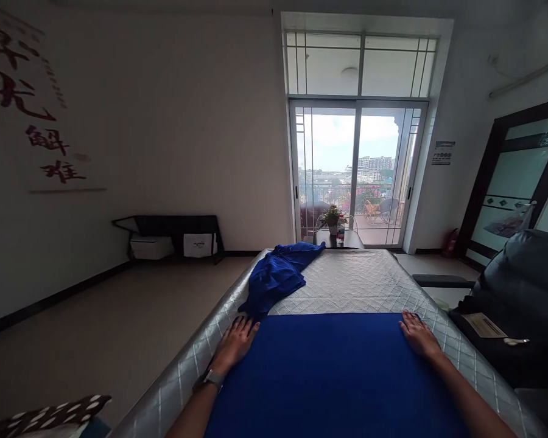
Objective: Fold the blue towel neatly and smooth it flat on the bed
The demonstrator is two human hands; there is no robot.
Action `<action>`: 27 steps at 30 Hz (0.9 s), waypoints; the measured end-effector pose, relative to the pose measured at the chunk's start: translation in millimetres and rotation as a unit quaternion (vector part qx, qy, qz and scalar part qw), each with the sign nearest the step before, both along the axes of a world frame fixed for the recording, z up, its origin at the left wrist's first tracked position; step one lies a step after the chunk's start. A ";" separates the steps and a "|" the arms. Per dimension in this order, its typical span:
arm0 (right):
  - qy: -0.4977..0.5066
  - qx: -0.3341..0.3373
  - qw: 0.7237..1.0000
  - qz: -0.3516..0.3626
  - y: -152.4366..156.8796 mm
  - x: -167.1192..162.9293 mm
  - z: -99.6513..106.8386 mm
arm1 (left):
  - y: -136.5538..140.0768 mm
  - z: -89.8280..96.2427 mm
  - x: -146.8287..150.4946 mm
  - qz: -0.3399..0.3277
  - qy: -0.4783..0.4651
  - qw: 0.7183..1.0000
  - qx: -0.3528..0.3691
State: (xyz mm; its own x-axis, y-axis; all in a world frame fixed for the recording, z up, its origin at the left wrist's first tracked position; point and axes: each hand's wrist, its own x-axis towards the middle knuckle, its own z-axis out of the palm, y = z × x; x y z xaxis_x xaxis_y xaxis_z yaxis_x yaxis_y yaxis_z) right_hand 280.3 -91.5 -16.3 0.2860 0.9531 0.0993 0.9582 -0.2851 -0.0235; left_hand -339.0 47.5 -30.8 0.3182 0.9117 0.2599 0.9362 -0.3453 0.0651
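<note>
A smooth blue cloth (333, 371) lies spread over the near part of a table with a silver quilted cover (356, 277). On the cloth's far left corner my left hand (238, 340) rests flat, fingers stretched forward; a watch is on that wrist. My right hand (419, 334) lies flat across the far right corner, fingers extended. Neither hand grips anything. Just past my left hand a crumpled blue garment (276, 274) sprawls along the table's left side. Whether it joins the spread cloth near my left fingertips, I cannot tell.
Beyond the table's far end, a potted plant (332, 219) and a bottle (340, 230) stand before glass sliding doors (326, 158). A black chair (520, 292) is close on the right. A dotted cushion (50, 417) shows at lower left. A black rack (176, 228) stands by the wall.
</note>
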 end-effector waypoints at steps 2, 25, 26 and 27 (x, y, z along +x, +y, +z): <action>-0.011 0.022 1.000 -0.008 0.1 18.9 -12.3 | 1.7 0.0 -6.3 0.019 -0.022 0.999 0.020; -0.032 0.017 0.999 -0.012 6.6 29.7 -28.3 | 5.8 -6.6 3.3 0.101 -0.052 0.994 0.002; -0.030 0.013 0.999 -0.016 5.6 27.6 -25.0 | 5.4 -6.7 3.3 0.096 -0.047 0.994 0.006; -0.026 0.008 0.999 -0.023 4.5 25.1 -21.2 | 4.8 -6.5 3.4 0.091 -0.043 0.995 0.011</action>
